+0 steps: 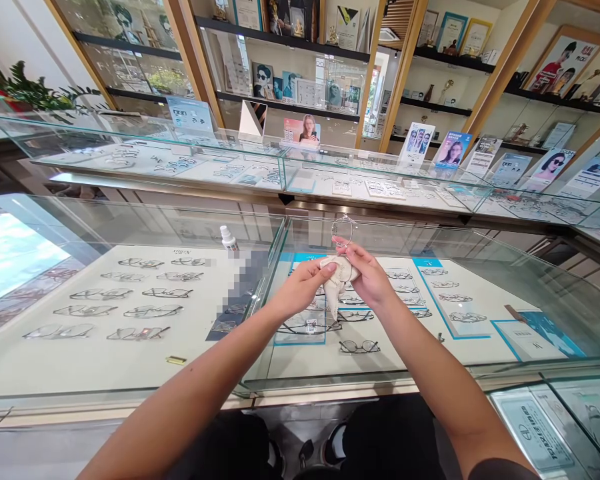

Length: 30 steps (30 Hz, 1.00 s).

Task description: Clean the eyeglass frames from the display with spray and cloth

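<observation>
Centre of frame: left hand (307, 283) closed on pale cloth (334, 283) | right hand (367, 270) gripping cloth and round-rimmed glasses (343, 231), held upright just above | both over glass display case (180, 380), white bottle (228, 239) left of centre

The only view looks forward and down from the wearer's head, over both forearms (220, 347).

The pale cream cloth (334, 290) looks soft, matt and creased; the round thin-rimmed eyeglasses (343, 231) above it have a shiny, metal-looking rim. The long flat display case top (130, 220) is smooth, glossy clear glass that throws reflections. The small white bottle (228, 239) looks like smooth plastic, and the tall light-brown shelf uprights (196, 60) look like satin-finished wood
</observation>
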Each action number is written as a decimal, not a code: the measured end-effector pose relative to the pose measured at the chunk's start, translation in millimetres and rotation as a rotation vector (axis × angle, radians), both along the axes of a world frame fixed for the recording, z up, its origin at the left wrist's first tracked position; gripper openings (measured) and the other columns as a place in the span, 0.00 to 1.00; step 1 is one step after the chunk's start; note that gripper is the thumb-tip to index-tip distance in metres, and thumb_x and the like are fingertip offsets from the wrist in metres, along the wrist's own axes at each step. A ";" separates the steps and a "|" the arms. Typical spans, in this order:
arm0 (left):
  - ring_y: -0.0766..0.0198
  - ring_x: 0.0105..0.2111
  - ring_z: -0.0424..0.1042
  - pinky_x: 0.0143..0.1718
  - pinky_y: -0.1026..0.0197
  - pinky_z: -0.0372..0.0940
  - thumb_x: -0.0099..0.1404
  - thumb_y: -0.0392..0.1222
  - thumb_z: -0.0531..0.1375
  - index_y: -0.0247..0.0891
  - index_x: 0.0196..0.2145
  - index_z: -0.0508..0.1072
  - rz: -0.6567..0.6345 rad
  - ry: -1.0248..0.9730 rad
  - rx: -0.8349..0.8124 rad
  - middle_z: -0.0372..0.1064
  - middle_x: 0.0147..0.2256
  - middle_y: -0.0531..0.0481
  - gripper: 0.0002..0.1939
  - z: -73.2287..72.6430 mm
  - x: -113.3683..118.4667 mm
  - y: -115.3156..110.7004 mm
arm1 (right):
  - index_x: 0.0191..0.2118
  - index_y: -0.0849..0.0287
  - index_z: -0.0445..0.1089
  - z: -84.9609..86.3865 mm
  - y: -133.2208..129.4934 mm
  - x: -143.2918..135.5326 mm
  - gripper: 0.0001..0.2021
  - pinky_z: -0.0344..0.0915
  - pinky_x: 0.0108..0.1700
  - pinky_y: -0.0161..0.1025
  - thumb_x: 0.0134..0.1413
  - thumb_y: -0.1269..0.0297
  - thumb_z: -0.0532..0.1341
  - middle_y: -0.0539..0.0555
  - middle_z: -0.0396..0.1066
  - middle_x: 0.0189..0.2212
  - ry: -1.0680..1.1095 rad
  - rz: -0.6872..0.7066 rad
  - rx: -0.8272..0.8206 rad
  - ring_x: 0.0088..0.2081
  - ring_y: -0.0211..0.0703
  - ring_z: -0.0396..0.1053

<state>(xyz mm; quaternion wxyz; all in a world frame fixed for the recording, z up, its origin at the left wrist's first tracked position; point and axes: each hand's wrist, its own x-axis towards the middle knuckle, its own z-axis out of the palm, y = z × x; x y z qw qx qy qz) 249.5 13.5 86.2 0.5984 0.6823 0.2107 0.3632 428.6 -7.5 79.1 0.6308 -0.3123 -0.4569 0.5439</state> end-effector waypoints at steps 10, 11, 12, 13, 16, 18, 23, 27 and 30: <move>0.67 0.20 0.65 0.24 0.63 0.57 0.70 0.68 0.64 0.36 0.35 0.72 0.098 -0.006 -0.086 0.69 0.23 0.54 0.28 -5.1 2.2 -0.7 | 0.37 0.48 0.85 -0.1 -4.2 -9.8 0.14 0.65 0.66 0.49 0.54 0.45 0.76 0.53 0.77 0.61 -0.039 0.014 0.016 0.71 0.57 0.64; 0.67 0.20 0.65 0.24 0.63 0.56 0.70 0.67 0.64 0.36 0.34 0.72 0.106 -0.002 -0.086 0.69 0.23 0.54 0.28 -5.8 2.3 -0.2 | 0.37 0.48 0.85 0.2 -5.1 -10.5 0.14 0.64 0.67 0.49 0.54 0.44 0.76 0.53 0.76 0.62 -0.050 0.019 0.020 0.71 0.57 0.63; 0.67 0.20 0.66 0.25 0.63 0.56 0.69 0.67 0.65 0.36 0.34 0.72 0.112 -0.002 -0.086 0.69 0.23 0.53 0.28 -6.4 2.5 0.3 | 0.37 0.48 0.85 0.6 -5.9 -11.2 0.14 0.64 0.68 0.50 0.54 0.44 0.76 0.54 0.76 0.62 -0.062 0.018 0.022 0.71 0.57 0.63; 0.67 0.21 0.66 0.25 0.64 0.56 0.69 0.67 0.66 0.36 0.34 0.72 0.118 -0.006 -0.087 0.70 0.23 0.53 0.28 -6.8 2.6 0.7 | 0.36 0.48 0.85 1.1 -6.5 -11.8 0.15 0.63 0.69 0.50 0.53 0.44 0.76 0.54 0.76 0.62 -0.073 0.015 0.023 0.72 0.57 0.63; 0.69 0.22 0.64 0.26 0.64 0.55 0.67 0.65 0.69 0.35 0.36 0.74 0.107 -0.050 -0.103 0.69 0.23 0.55 0.27 -6.6 3.3 1.0 | 0.37 0.49 0.85 2.1 -7.4 -12.9 0.16 0.63 0.70 0.51 0.52 0.42 0.76 0.55 0.76 0.62 -0.091 0.001 0.019 0.72 0.58 0.62; 0.70 0.23 0.63 0.27 0.65 0.55 0.64 0.63 0.71 0.34 0.37 0.75 0.093 -0.077 -0.118 0.69 0.25 0.55 0.26 -5.0 3.8 0.1 | 0.37 0.49 0.85 2.2 -7.4 -13.2 0.16 0.64 0.69 0.49 0.52 0.43 0.76 0.55 0.76 0.62 -0.077 0.009 0.012 0.72 0.57 0.62; 0.67 0.29 0.68 0.32 0.64 0.61 0.59 0.56 0.76 0.33 0.41 0.77 0.037 -0.083 -0.132 0.75 0.32 0.50 0.25 -1.4 3.4 -1.2 | 0.36 0.50 0.84 1.3 -7.2 -12.1 0.14 0.69 0.63 0.44 0.54 0.46 0.76 0.54 0.78 0.60 -0.008 0.035 -0.036 0.68 0.53 0.67; 0.65 0.31 0.70 0.35 0.63 0.64 0.59 0.56 0.75 0.34 0.45 0.76 0.020 -0.056 -0.081 0.75 0.35 0.49 0.26 -2.2 3.0 -1.3 | 0.35 0.51 0.82 0.4 -6.5 -9.9 0.14 0.71 0.59 0.42 0.53 0.47 0.77 0.53 0.79 0.59 0.053 0.043 -0.078 0.63 0.51 0.71; 0.66 0.31 0.68 0.35 0.63 0.63 0.65 0.58 0.72 0.35 0.51 0.74 0.046 -0.033 -0.017 0.73 0.35 0.50 0.27 -4.6 4.5 -3.4 | 0.36 0.51 0.82 -0.4 -5.9 -10.2 0.14 0.72 0.55 0.42 0.52 0.48 0.77 0.53 0.79 0.60 0.092 0.055 -0.100 0.59 0.49 0.74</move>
